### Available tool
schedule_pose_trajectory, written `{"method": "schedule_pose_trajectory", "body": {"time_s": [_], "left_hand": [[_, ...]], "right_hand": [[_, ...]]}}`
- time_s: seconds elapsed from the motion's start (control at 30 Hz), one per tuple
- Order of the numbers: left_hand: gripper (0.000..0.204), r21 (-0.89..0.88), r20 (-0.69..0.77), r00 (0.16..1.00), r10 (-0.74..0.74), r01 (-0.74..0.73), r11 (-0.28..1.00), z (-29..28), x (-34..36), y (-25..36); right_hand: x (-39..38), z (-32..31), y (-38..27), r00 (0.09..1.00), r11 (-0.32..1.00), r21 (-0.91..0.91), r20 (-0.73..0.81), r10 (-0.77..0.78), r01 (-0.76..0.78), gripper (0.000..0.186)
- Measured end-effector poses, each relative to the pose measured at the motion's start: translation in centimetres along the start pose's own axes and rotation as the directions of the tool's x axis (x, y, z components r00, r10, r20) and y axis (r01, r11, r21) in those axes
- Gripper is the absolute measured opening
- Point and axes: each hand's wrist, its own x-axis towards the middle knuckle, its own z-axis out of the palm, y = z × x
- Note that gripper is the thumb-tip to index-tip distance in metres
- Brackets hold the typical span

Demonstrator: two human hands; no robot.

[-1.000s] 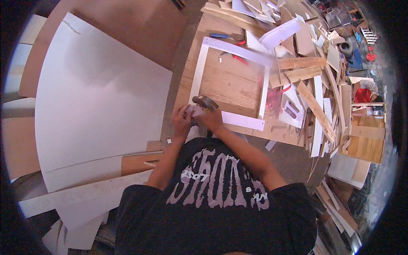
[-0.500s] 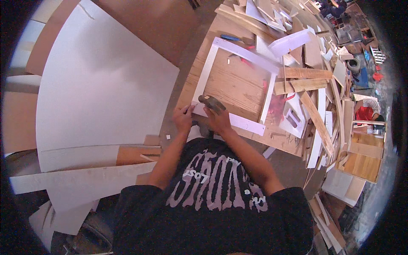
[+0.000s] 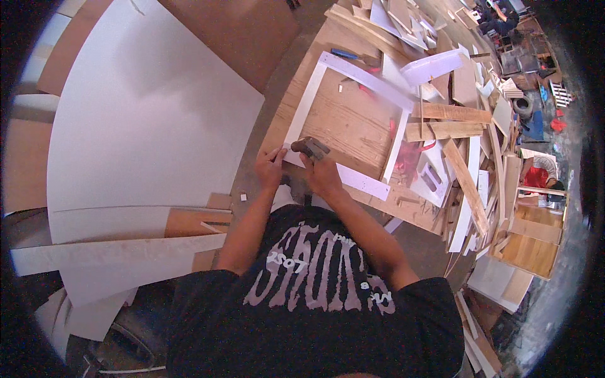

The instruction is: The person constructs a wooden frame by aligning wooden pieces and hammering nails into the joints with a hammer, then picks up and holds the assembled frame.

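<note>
Across a pale brown wooden tabletop (image 3: 343, 120), a jumbled heap of brown and white offcuts (image 3: 455, 112) crowds the right side. Toward the near and left edges lies a white, rectangular frame of flat strips (image 3: 362, 181). One bare right hand (image 3: 323, 177) grips a dark-headed hammer (image 3: 311, 149) above the near strip; apart from it, a bare left hand (image 3: 270, 170) puts its fingertips to the frame's near-left corner, any pinch indiscernible.

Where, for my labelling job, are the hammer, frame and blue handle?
Hammer (image 3: 311, 148): head view, its dark head.
Frame (image 3: 363, 181): head view, its near rail.
Blue handle (image 3: 343, 53): head view, its middle.
</note>
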Motion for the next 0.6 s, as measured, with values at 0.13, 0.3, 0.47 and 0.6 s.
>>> {"method": "schedule_pose_trajectory", "body": {"time_s": [0.13,0.3,0.47,0.6], "left_hand": [[0.022,0.072,0.036,0.999,-0.027,0.025,0.997,0.1,0.1,-0.4],[0.028,0.185,0.088,0.954,0.286,-0.297,0.937,-0.5,0.2,0.7],[0.029,0.068,0.063,0.875,0.480,-0.483,0.873,-0.3,0.8,0.5],[0.022,-0.123,0.145,0.902,0.406,-0.391,0.912,-0.1,1.2,-0.6]], "right_hand": [[0.5,0.5,0.4,1.000,0.997,-0.077,-0.009,0.015,-0.016,0.026],[0.7,2.5,2.6,0.986,0.990,-0.137,-0.161,-0.039,0.017,0.030],[2.0,3.1,4.0,0.981,0.999,-0.037,-0.192,-0.013,0.005,0.036],[2.7,3.9,4.8,0.947,0.938,-0.294,-0.204,-0.247,0.181,0.026]]}}
